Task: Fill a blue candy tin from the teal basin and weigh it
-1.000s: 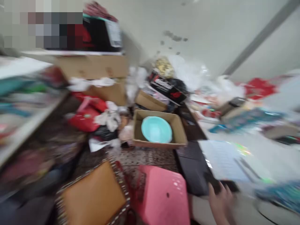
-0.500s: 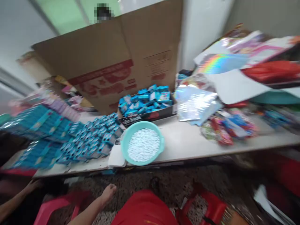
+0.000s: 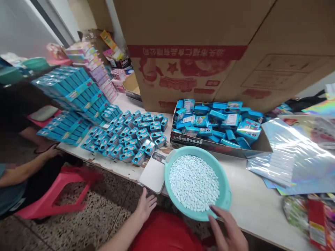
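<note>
A round turquoise basin [image 3: 227, 190] full of small pale pellets [image 3: 193, 181] stands at the table's front edge. My right hand [image 3: 229, 228] is at its lower right rim, fingers apart, holding nothing. Just below a flat white scale-like device [image 3: 152, 173], my left hand [image 3: 146, 205] is open with its fingers spread and nothing in it. The device sits against the basin's left side. Left of it, many small blue boxes [image 3: 128, 139] stand in rows with dark round holes showing. Behind the basin, an open carton [image 3: 209, 148] holds a heap of blue boxes [image 3: 201, 120].
Stacked blue packs [image 3: 75, 94] rise at the left, with pink and purple boxes behind. A large cardboard sheet [image 3: 183, 31] stands at the back. Shiny film bags [image 3: 277, 157] lie right. A person sits at far left by a pink stool [image 3: 62, 188].
The view has moved closer and turned left. My right hand has come into view at the basin. My left hand has risen toward the white device, its fingers now spread.
</note>
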Tool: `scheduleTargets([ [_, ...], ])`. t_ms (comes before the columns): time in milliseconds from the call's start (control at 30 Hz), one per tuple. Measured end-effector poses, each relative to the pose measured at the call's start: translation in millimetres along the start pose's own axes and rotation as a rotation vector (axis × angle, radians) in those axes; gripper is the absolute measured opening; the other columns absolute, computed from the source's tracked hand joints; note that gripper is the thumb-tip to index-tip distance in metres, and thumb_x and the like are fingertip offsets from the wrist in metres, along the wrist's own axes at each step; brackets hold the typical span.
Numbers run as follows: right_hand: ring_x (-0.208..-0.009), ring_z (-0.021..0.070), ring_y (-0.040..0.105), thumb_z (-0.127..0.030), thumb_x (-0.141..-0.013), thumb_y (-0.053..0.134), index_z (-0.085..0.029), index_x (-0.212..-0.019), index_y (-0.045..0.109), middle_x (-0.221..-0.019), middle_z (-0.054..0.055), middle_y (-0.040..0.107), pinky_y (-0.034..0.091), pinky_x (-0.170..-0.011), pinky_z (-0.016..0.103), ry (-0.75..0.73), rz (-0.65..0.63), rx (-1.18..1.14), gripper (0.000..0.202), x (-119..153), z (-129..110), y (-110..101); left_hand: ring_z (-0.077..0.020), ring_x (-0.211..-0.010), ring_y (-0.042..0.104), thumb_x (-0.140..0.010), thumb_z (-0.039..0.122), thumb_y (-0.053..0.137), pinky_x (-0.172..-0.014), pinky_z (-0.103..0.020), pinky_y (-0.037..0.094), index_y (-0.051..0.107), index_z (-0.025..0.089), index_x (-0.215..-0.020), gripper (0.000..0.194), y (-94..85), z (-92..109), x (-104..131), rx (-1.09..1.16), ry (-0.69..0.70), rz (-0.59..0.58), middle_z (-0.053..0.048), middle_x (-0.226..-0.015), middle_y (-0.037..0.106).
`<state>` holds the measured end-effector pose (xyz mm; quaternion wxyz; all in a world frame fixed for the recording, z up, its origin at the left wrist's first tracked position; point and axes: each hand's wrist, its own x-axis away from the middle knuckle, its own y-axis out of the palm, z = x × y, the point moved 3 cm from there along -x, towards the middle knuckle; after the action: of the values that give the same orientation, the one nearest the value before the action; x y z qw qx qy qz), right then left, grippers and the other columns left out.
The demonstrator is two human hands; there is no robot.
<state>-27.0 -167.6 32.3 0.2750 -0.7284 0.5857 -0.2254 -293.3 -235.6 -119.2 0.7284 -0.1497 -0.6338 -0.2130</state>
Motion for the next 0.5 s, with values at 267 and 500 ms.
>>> scheduleTargets([
  [267, -0.115, 0.0267, 0.051, -0.025, -0.092, 0.049, -0.012, -0.109, 0.062, -0.116, 0.016, 0.061, 0.04, -0.098, 0.044, -0.27, -0.864, 0.708, 0.025, -207.8, -89.1, 188.7, -0.0284, -0.126, 0.045, -0.088, 0.056, 0.036, -0.101, -0.042, 0.039, 0.028, 0.019, -0.14, 0.064, 8.9, -8.1, -5.9, 0.11, 0.007, 0.064, -0.022, -0.143, 0.036],
  [500, -0.1, 0.0198, 0.059, -0.034, -0.09, 0.055, -0.016, -0.113, 0.057, -0.115, 0.008, 0.058, 0.05, -0.085, 0.042, -0.183, -1.168, 0.897, 0.029, -230.1, -51.9, 251.1, -0.0247, -0.115, 0.055, -0.088, 0.057, 0.038, -0.099, -0.046, 0.039, 0.042, 0.027, -0.129, 0.051, 15.1, -21.8, -9.5, 0.237, 0.149, 0.076, -0.012, -0.133, 0.051],
])
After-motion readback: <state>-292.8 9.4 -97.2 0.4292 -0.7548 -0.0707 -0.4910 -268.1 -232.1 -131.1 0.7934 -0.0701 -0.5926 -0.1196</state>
